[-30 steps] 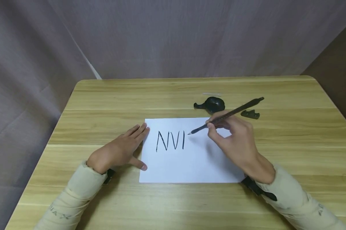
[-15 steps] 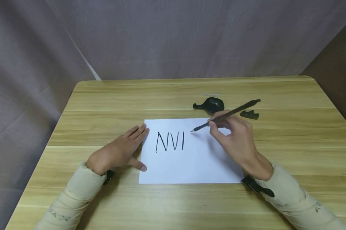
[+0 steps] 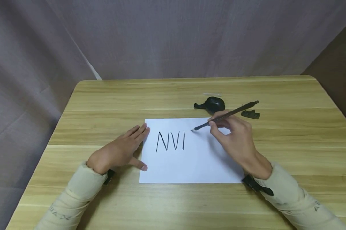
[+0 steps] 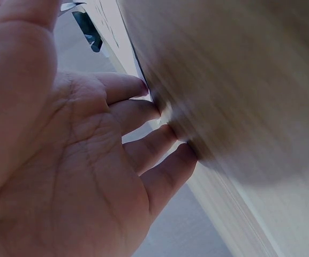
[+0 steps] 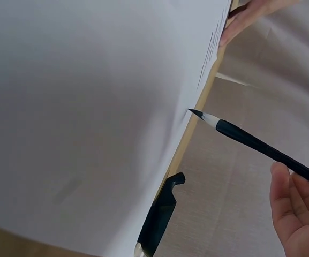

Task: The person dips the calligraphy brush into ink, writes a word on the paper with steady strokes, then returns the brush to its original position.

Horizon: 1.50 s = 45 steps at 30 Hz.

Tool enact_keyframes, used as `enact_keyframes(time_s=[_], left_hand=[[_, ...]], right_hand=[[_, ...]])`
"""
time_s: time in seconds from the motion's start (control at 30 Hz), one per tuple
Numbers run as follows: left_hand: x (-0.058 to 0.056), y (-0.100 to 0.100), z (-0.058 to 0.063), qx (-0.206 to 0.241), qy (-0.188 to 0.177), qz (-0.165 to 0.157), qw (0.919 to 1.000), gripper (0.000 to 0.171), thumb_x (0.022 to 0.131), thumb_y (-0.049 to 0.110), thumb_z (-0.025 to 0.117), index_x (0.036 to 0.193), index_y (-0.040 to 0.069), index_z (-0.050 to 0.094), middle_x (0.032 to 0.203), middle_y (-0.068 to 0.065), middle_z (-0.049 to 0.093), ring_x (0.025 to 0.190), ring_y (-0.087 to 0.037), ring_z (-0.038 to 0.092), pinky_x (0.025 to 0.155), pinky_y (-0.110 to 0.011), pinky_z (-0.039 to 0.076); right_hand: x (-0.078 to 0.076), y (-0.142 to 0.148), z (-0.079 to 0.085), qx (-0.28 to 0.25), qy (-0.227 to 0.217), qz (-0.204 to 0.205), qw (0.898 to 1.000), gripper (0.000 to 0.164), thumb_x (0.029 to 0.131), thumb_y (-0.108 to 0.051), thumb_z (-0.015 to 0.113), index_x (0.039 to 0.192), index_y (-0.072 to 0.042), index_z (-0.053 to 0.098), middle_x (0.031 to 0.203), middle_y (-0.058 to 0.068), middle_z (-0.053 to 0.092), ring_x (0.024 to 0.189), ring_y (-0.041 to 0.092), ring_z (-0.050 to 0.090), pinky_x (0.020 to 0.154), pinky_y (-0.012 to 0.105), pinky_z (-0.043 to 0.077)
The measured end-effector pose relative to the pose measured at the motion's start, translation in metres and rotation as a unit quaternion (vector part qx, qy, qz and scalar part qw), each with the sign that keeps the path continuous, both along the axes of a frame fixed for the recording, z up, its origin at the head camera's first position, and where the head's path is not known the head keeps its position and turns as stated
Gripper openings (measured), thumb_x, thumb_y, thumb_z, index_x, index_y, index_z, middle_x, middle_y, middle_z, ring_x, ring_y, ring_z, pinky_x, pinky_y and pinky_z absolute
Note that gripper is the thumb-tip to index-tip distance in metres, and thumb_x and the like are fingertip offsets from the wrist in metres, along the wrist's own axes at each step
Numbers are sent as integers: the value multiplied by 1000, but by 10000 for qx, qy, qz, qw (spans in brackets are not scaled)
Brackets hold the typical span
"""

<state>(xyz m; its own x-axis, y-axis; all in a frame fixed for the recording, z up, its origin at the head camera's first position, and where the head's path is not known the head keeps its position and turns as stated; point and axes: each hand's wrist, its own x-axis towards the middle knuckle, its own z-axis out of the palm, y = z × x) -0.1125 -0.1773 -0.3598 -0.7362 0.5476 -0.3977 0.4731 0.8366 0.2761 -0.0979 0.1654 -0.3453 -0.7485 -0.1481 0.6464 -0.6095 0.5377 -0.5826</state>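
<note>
Greyish curtain (image 3: 161, 38) hangs behind a wood-grained counter (image 3: 61, 127). At left, the left hand (image 3: 118, 150) lies with fingers straight and thumb spread over the left edge of the paper (image 3: 176, 169). Black strokes (image 3: 183, 140) reading "NVI" follow on the sheet. Just right of the last upright's upper end is the tip (image 5: 196, 113) of the brush (image 3: 234, 111); whether it touches, I cannot tell. Its shaft slants up to the right, pinched by the right hand (image 3: 236, 140), much the nearer to the tip. Beyond the sheet sit a black dish (image 3: 214, 104) and, farther right, a dark notched piece (image 3: 251, 114).
</note>
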Motion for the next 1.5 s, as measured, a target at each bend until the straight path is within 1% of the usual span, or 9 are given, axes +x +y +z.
enact_keyframes(time_s=[0.1,0.3,0.57,0.7,0.83,1.0,1.13,1.23,1.5], left_hand=[[0,1,1,-34,13,-16,10000,131,68,65,78,160,10,3,167,-8,-4,153,-34,-1,118,-59,19],[0,2,4,-60,-1,6,10000,131,68,64,78,160,10,3,167,-7,-4,153,-34,-1,119,-59,18],[-2,3,5,-37,14,2,10000,131,68,64,78,160,10,3,167,-8,-4,153,-34,-1,119,-58,17],[-3,3,4,-63,53,-42,10000,131,68,65,78,160,10,3,167,-8,-4,153,-34,-1,119,-57,17],[-4,3,3,-85,45,-64,9999,132,67,65,78,160,10,3,167,-9,-5,153,-35,-2,119,-57,17],[-5,3,3,-86,10,-54,9999,132,67,66,78,160,9,3,167,-9,-5,153,-35,-2,120,-57,16],[-4,3,2,-112,-43,-19,9999,132,67,66,77,160,11,2,167,-8,-5,153,-34,-2,120,-57,16],[-2,3,2,-127,-67,-10,9999,131,67,66,77,161,11,2,167,-7,-6,153,-33,-2,120,-57,15],[0,2,2,-97,-39,-38,9999,131,67,67,76,161,11,3,167,-8,-5,153,-34,-2,120,-57,16]], right_hand=[[1,0,0,21,-1,-22,10000,20,80,11,72,97,2,69,92,9,74,80,22,73,78,14,55],[10,-1,4,143,-193,36,9997,17,80,8,70,95,-2,68,91,6,73,80,13,71,79,14,55],[25,-4,10,403,-261,137,9988,13,80,2,69,93,-2,69,87,2,73,77,12,71,78,14,54],[29,-5,12,497,-252,176,9983,13,80,2,70,92,-3,69,88,2,72,78,11,70,78,14,54],[26,-5,14,308,-113,222,9992,13,81,4,68,93,-1,68,89,3,72,79,13,70,78,15,55],[17,-2,15,125,194,47,9997,14,81,4,67,95,1,69,91,4,73,78,15,70,78,15,55],[10,-1,13,221,188,-156,9995,13,83,2,69,95,1,69,91,6,73,78,17,72,78,13,54],[6,0,10,217,145,-226,9994,13,83,4,70,95,2,69,91,8,73,78,20,72,78,14,54],[1,-1,2,-67,12,-200,9998,18,81,11,71,97,3,70,92,9,73,81,21,73,78,16,55]])
